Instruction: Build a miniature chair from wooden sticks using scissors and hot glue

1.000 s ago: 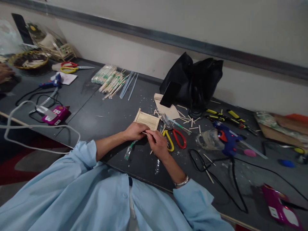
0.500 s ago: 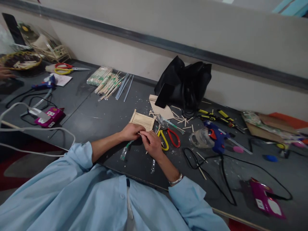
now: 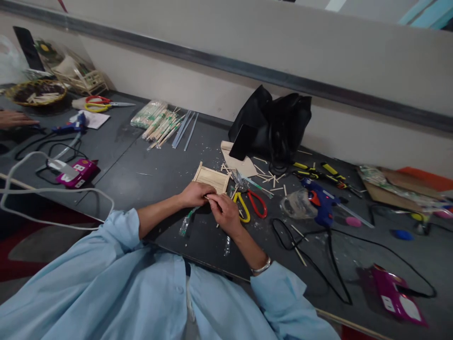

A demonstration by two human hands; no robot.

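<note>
A small panel of pale wooden sticks (image 3: 213, 178), with raised strips along its edges, lies flat on the dark table. At its near edge my left hand (image 3: 194, 194) and my right hand (image 3: 225, 213) meet, fingertips closed and almost touching. Something thin and pale shows between them, but the fingers hide most of it. Close to my right hand are scissors (image 3: 242, 208) with one yellow and one red handle, blades toward the panel. A crumpled clear wrapper with green print (image 3: 184, 225) lies below my left hand. Loose short sticks (image 3: 272, 178) are scattered beyond the scissors.
A black bag (image 3: 272, 125) stands against the wall with a phone (image 3: 244, 141) before it. To the right lie a blue glue gun (image 3: 322, 203), its cord and a purple box (image 3: 398, 295). Bundled sticks (image 3: 164, 127) lie back left. Another person's hand (image 3: 16, 119) is at far left.
The whole view has shifted slightly, so everything sits a little further right and lower. My hands keep the same closed pose at the panel. At far left, more of the other person's hand shows.
</note>
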